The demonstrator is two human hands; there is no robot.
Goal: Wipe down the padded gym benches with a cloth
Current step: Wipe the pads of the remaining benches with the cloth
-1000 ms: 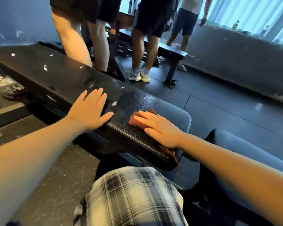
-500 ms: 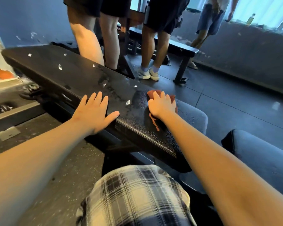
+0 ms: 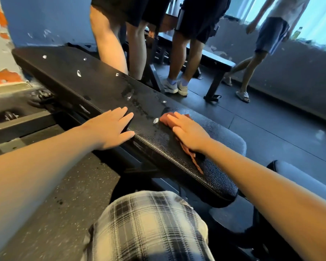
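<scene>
Bench point(image 3: 94, 85) black, padded — right hand point(image 3: 188, 131) flat, fingers straight, presses reddish cloth point(image 3: 165, 118) on top; left hand point(image 3: 112, 127) spread flat on near edge, holding nothing.

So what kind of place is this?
Probably a gym: there's a long black padded bench, a second bench behind it, and speckled rubber floor underneath.

arms point(image 3: 45, 166): bare, no sleeves | shorts point(image 3: 149, 228): black-and-white plaid
</scene>
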